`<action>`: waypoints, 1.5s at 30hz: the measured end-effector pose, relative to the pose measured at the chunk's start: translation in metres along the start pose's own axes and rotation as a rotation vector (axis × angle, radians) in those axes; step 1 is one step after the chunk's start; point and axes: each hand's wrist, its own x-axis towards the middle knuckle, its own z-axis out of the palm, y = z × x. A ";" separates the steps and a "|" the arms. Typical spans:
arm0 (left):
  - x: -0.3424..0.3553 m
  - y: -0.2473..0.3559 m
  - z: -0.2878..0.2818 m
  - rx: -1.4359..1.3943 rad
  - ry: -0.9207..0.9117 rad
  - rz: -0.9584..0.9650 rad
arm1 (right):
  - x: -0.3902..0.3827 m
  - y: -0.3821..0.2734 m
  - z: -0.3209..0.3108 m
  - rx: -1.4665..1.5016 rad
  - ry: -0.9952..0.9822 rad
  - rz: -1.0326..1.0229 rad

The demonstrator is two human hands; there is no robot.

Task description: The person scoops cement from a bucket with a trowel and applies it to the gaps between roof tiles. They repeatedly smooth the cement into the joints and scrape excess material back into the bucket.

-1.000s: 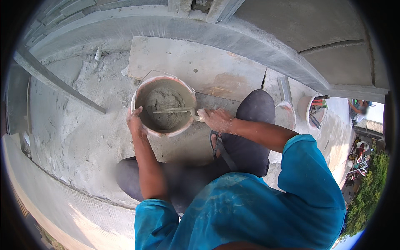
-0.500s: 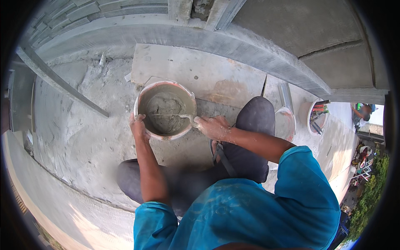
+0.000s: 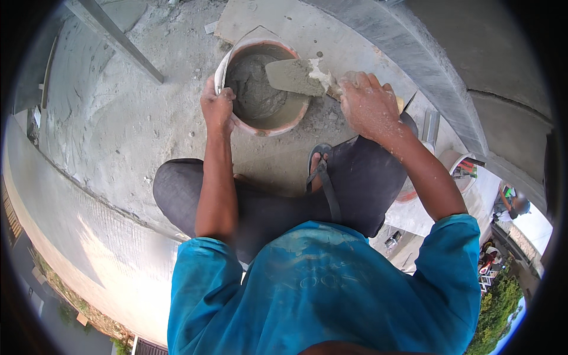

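Note:
A round bucket holding wet grey mortar stands on the dusty ground in front of me. My left hand is closed on its left rim, with the thumb over the edge. In my right hand is a trowel, gripped by its handle to the right of the bucket. The mortar-smeared blade lies flat above the right part of the bucket's mouth, its tip pointing left. My fingers cover most of the handle; its pale end shows beyond my hand. The bucket's thin wire handle arches beyond the far rim.
A pale board lies behind the bucket, along a concrete ledge. A grey bar slants down at the far left. Beyond my right knee stands another bucket with tools. Another person is at the far right.
The trowel has come up out of the bucket, its blade now broadside above the rim. My right hand has risen and moved right. The whole view has shifted.

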 end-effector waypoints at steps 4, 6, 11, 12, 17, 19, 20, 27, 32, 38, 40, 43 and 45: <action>0.000 0.000 0.002 0.035 -0.008 0.014 | 0.047 -0.039 0.060 -0.088 -0.062 -0.152; 0.004 -0.006 -0.001 0.046 0.043 0.061 | 0.053 -0.048 0.059 -0.107 -0.081 -0.251; 0.012 -0.011 0.004 0.092 0.107 0.158 | 0.043 -0.029 0.004 -0.257 0.270 -0.445; 0.006 -0.012 0.004 0.094 0.105 0.160 | 0.054 -0.028 -0.006 -0.282 0.272 -0.465; -0.005 -0.014 0.017 0.174 0.118 0.268 | 0.094 -0.016 0.006 -0.172 -0.302 -0.198; -0.006 -0.017 0.023 0.197 0.113 0.278 | 0.078 0.002 0.056 0.041 -0.412 -0.118; -0.008 -0.015 0.025 0.224 0.112 0.279 | 0.072 0.011 0.085 0.164 -0.379 -0.267; -0.015 -0.013 0.021 0.287 0.076 0.295 | 0.055 -0.032 0.069 1.553 -1.258 0.312; 0.000 -0.016 0.007 0.184 0.047 0.217 | 0.067 0.005 0.031 1.389 -1.093 0.279; 0.004 -0.020 0.007 0.283 0.029 0.260 | 0.073 -0.027 0.059 0.758 -0.625 0.024; 0.006 -0.017 0.009 0.262 0.013 0.231 | 0.072 -0.024 0.068 0.462 -0.542 -0.200; 0.002 -0.011 0.010 0.249 0.044 0.211 | 0.054 -0.016 0.010 0.230 -0.552 -0.288; 0.001 -0.009 0.011 0.274 0.059 0.219 | 0.038 -0.001 -0.013 0.008 -0.368 -0.216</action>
